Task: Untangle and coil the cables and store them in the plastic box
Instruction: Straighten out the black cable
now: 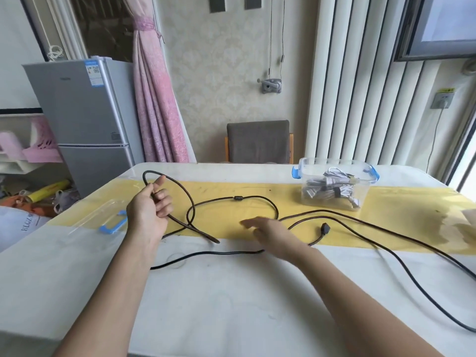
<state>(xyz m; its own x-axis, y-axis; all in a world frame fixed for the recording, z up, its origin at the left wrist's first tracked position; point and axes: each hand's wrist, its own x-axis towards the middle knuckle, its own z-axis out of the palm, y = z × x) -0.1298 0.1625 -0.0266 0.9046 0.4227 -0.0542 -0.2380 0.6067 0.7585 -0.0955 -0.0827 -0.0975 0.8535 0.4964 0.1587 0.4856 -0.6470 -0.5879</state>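
Black cable (237,198) sprawls in loops across one table (231,292); whether it is one cord or two is unclear. Left hand (150,212) grips a loop; right hand (268,231) hovers flat, fingers straight. One clear box (309,199), far right, holds grey coils (332,190); one lid (98,220) lies left.
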